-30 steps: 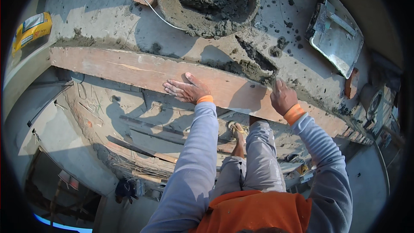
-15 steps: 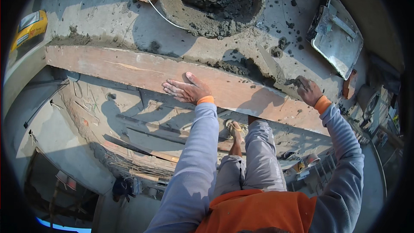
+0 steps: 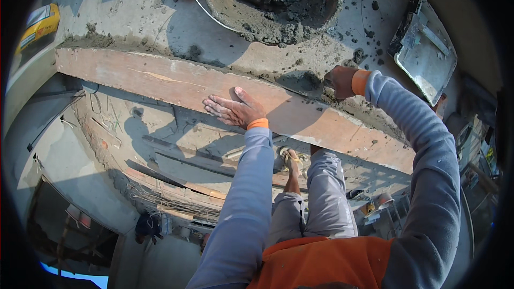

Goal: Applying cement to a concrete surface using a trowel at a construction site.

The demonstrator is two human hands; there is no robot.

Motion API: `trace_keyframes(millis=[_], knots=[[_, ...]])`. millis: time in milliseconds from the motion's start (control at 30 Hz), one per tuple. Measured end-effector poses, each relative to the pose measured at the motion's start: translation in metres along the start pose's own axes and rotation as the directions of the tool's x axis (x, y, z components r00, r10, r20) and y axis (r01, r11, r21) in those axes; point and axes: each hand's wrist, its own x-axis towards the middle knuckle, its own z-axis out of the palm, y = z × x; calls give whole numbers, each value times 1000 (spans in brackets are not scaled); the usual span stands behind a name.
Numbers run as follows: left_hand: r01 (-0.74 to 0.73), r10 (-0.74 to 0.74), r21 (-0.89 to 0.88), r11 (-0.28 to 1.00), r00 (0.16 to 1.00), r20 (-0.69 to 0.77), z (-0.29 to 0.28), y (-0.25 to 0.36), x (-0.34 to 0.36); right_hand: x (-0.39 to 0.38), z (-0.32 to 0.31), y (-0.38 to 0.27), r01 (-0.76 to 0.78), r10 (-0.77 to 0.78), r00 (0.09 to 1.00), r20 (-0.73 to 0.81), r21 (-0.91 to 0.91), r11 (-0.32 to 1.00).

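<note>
A long, reddish-brown wooden board runs across in front of me, with wet mortar along its far edge. My left hand lies flat against the board near its middle, fingers stretched out to the left and thumb raised. Beyond the board's far edge, right of centre, my right hand is a closed fist, wrist bent over the mortar. It grips a trowel, whose blade is mostly hidden by the hand and the mortar now; the earlier picture shows its grey blade.
A round tub of mortar with a wire handle stands at the far side. A mortar-smeared metal tray lies at the far right, a yellow bag at the far left. Below the board are planks, a rod bundle and my sandalled foot.
My right hand has moved left and farther out along the mortar, its wrist turning inward. My left hand stays flat on the board. The view has shifted slightly.
</note>
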Motion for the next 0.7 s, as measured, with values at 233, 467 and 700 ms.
trace_keyframes(millis=[233, 467, 700], knots=[[-1, 3, 38, 999, 999, -49, 4, -7, -1, -77, 39, 50, 24, -12, 992, -125, 97, 995], [-12, 14, 34, 999, 998, -66, 5, 1, -5, -94, 129, 117, -237, 253, 956, -149, 114, 965], [9, -6, 37, 999, 997, -79, 11, -3, -3, -70, 85, 79, -67, 81, 995, -54, 227, 971]])
